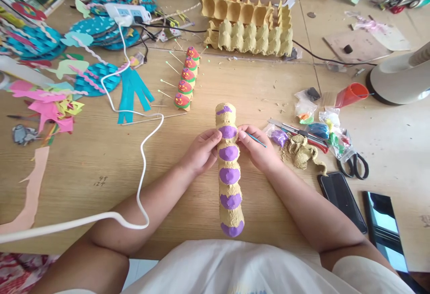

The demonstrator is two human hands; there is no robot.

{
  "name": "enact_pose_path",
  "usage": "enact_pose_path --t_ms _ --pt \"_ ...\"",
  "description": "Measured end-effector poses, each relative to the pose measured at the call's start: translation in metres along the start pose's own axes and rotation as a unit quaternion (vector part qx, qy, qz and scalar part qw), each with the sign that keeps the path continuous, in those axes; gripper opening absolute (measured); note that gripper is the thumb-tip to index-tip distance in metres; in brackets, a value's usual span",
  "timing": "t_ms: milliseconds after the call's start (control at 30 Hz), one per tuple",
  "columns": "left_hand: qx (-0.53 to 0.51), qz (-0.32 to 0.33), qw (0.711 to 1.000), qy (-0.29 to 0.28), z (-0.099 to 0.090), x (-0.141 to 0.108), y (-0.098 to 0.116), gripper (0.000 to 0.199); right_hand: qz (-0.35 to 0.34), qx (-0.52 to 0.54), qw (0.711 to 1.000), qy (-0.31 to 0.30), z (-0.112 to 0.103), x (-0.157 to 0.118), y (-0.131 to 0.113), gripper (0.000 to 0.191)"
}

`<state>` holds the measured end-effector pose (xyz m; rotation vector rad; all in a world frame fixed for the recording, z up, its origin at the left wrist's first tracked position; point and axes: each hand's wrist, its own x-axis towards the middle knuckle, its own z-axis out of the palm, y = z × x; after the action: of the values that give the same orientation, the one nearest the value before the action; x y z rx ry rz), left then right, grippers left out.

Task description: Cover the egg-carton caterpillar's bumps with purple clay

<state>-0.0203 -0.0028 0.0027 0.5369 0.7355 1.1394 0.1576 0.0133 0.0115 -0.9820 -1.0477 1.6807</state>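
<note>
A long egg-carton strip (pixel 230 164), with bumps bearing purple clay patches, is held upright in front of me, its lower end toward my body. My left hand (pixel 201 153) is closed on its left edge near the upper part, thumb against a purple patch. On the opposite edge my right hand (pixel 260 151) pinches at about the same height. A thin blue tool (pixel 257 140) sticks out from between my right fingers; its other end is hidden. Farther off lies a finished-looking strip (pixel 186 79) with red and green faces and several pins beside it.
Egg cartons (pixel 251 34) lie at the back. Right of me are a craft knife (pixel 302 134), clay bags (pixel 319 129), carton scraps (pixel 301 153), scissors (pixel 354 166) and a phone (pixel 342 200). A white cable (pixel 144 151) crosses the left, near blue paper (pixel 132 95).
</note>
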Motion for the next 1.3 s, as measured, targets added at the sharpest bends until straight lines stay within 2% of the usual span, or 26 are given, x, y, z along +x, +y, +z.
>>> enact_pose_path --t_ms 133,300,467,633,733,833,1033,1300 --pt "0.028 0.007 1.0 -0.006 -0.004 0.0 -0.003 0.04 0.081 0.095 0.992 -0.025 0.004 -0.002 0.001 0.041" --pt "0.045 0.006 0.999 -0.026 -0.001 -0.001 -0.001 0.042 0.079 0.128 0.989 -0.006 0.006 -0.003 0.008 0.039" --pt "0.071 0.044 0.996 0.022 -0.001 0.0 -0.002 0.033 0.05 0.073 0.996 0.006 0.002 -0.003 0.01 0.04" --pt "0.091 0.063 0.993 0.034 -0.002 0.0 -0.002 0.031 0.027 0.036 0.999 -0.012 -0.001 -0.003 0.01 0.04" --pt "0.092 0.059 0.994 0.023 -0.001 -0.001 -0.001 0.03 0.02 0.028 0.999 -0.008 -0.001 -0.003 0.011 0.034" --pt "0.086 0.053 0.995 0.006 0.001 -0.001 -0.001 0.031 0.012 0.014 1.0 0.001 0.0 -0.004 0.009 0.035" --pt "0.075 0.03 0.997 0.02 0.001 -0.001 -0.001 0.031 0.007 -0.019 1.0 0.012 0.002 -0.006 0.005 0.038" --pt "0.054 -0.005 0.998 0.011 -0.001 0.0 0.0 0.03 0.01 -0.02 1.0 0.009 0.0 -0.004 0.015 0.038"
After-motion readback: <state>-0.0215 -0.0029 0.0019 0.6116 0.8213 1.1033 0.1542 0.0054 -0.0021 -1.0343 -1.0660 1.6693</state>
